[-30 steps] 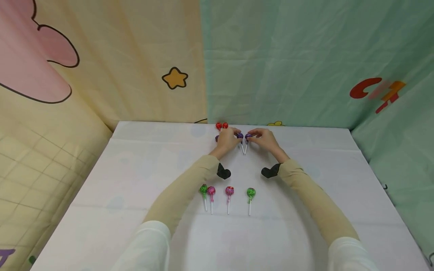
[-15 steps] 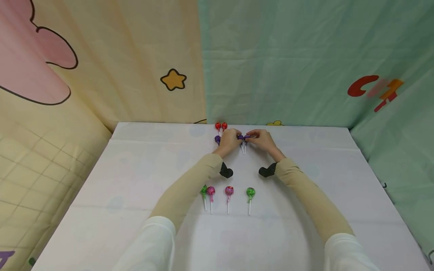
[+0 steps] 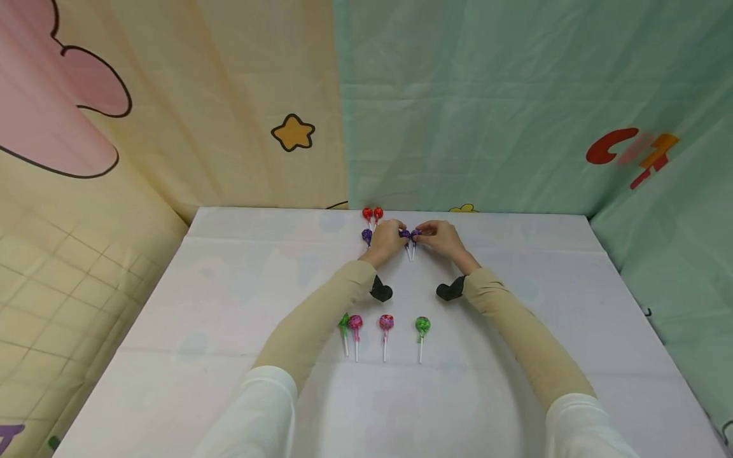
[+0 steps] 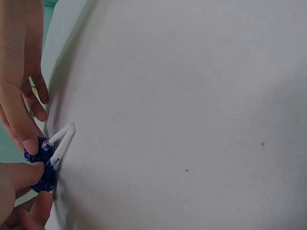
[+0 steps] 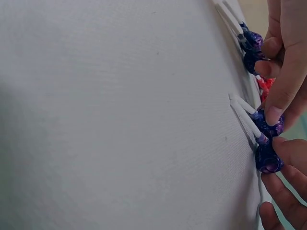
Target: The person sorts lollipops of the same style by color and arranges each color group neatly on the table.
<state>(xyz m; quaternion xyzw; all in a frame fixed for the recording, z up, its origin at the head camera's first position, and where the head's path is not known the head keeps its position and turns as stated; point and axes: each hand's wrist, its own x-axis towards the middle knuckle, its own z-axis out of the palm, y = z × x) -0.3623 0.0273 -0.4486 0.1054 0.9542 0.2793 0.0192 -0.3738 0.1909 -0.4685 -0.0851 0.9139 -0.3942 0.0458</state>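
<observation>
Left hand: gripping the left-held purple lollipop by its wrapped head, between thumb and fingertip
Right hand: gripping the right-held purple lollipop the same way, with other fingers loosely spread
Held purple pair: between the 2 hands, head just beside head, with 2 white sticks slanting toward the body and meeting at the tips in a V
Other purple lollipops: 2, just on the outer side of the left hand, partly covered by it in the head view
Red lollipops: 2, side by side beyond the left hand, near the far table edge
Pink lollipops: 2, well apart from both hands, on the body side
Green lollipops: 2, at the ends of the same row as the pink, 1 nearer the right hand's side, 1 partly behind the left sleeve
White tablecloth: spread under both hands
Black wrist pieces: 1 at each wrist, just behind the hands
Curtains: hanging beyond the hands, yellow toward the left, green toward the right
</observation>
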